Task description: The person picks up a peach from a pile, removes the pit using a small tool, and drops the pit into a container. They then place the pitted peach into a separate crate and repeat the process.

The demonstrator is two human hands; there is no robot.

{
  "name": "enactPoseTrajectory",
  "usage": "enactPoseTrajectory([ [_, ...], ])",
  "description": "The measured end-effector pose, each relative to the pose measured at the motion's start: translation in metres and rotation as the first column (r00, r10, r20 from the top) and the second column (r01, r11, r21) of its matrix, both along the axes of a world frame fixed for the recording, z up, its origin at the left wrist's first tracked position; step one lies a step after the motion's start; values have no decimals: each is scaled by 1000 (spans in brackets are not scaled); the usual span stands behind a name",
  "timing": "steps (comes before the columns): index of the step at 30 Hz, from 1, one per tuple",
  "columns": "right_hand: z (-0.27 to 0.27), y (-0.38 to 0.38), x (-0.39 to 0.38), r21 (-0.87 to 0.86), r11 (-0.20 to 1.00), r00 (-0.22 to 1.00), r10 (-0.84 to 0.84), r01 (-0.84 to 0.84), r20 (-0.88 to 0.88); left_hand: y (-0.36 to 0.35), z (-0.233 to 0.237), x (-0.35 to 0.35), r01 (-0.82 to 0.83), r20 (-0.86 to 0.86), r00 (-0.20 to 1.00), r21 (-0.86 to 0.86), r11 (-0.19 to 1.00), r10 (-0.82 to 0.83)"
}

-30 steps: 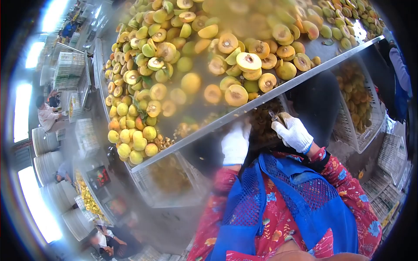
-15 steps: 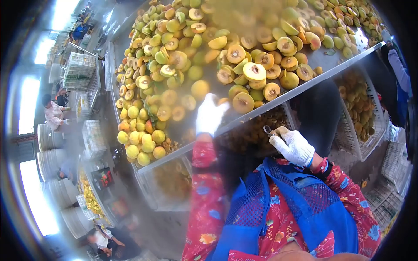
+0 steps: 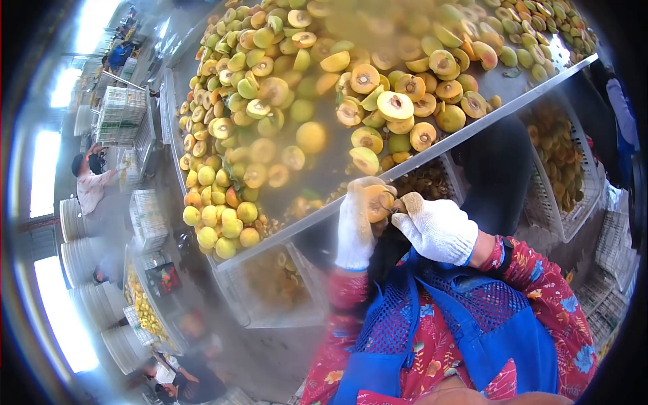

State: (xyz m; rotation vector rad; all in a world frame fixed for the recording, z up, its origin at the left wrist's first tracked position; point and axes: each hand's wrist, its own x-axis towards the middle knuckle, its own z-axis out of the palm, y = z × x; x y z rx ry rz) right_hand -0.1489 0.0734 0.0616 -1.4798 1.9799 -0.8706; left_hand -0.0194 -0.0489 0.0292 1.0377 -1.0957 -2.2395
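A steel counter (image 3: pixel 523 84) carries a heap of yellow fruit (image 3: pixel 304 101), some whole and some halved. Just below its edge the gloved left hand (image 3: pixel 354 223) is raised upright, clamped on a fruit half (image 3: pixel 378 201). The gloved right hand (image 3: pixel 435 229), curled closed, meets that half from beside it.

Knitted white cloth gloves on hands (image 3: pixel 398 219), smooth-skinned fruit (image 3: pixel 376 201), brushed metal table (image 3: pixel 513 84)

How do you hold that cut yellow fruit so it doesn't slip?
Probably by its rounded skin side, coming from behind and from the left, the way the left hand cups the fruit half. Its flat cut face points toward the right hand, so fingers wrapped round the curved back grip well and leave that face uncovered.
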Motion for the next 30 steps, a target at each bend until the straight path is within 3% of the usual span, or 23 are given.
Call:
enactPoseTrajectory([
  [1,3,0,1,42,999,1000,6,-7,15,4,4,-1,-4,9,1000,-16,1000,4],
  [5,10,-1,4,202,977,996,47,-62,80,13,13,-4,47,232,970,-469,882,71],
  [9,5,-1,4,113,986,952,88,-126,294,24,-6,-4,18,273,947,-574,819,171],
  [11,11,-3,-5,213,956,857,67,-201,511,27,-4,-3,71,363,918,-545,835,159],
  [12,15,-4,-8,290,930,784,-2,-227,621,31,0,-6,79,379,895,-653,753,235],
  [14,27,-6,-13,513,800,498,-323,-310,805,35,13,-10,114,386,891,-700,705,239],
  [15,25,-5,-12,448,848,577,-223,-283,786,34,17,-11,132,388,890,-723,678,240],
  [16,20,-1,-9,375,889,651,-124,-262,749,28,11,-9,192,416,901,-643,742,127],
  [18,6,6,-5,331,915,580,-145,-229,801,14,-7,-3,320,433,895,-463,827,-104],
  [19,3,7,-4,310,927,542,-152,-211,826,16,-6,-4,282,448,893,-469,837,-49],
  [21,5,7,-10,487,832,316,-401,-268,860,29,-2,-9,207,476,878,-479,853,54],
  [22,-4,11,-15,438,841,190,-396,-317,898,36,5,-13,178,468,872,-573,800,141],
  [25,-14,13,-18,446,821,174,-410,-357,895,37,7,-14,259,513,846,-634,728,145],
  [26,-4,11,-15,492,809,267,-421,-321,867,31,3,-13,290,528,848,-527,799,40],
  [28,-8,13,-11,496,816,263,-430,-297,864,15,-7,-10,357,514,841,-289,888,-170],
  [29,-11,14,-10,497,819,261,-432,-286,863,20,-6,-12,322,529,844,-363,874,-91],
  [30,-17,17,-14,465,828,93,-460,-315,883,28,-2,-16,295,538,843,-439,849,-15],
])
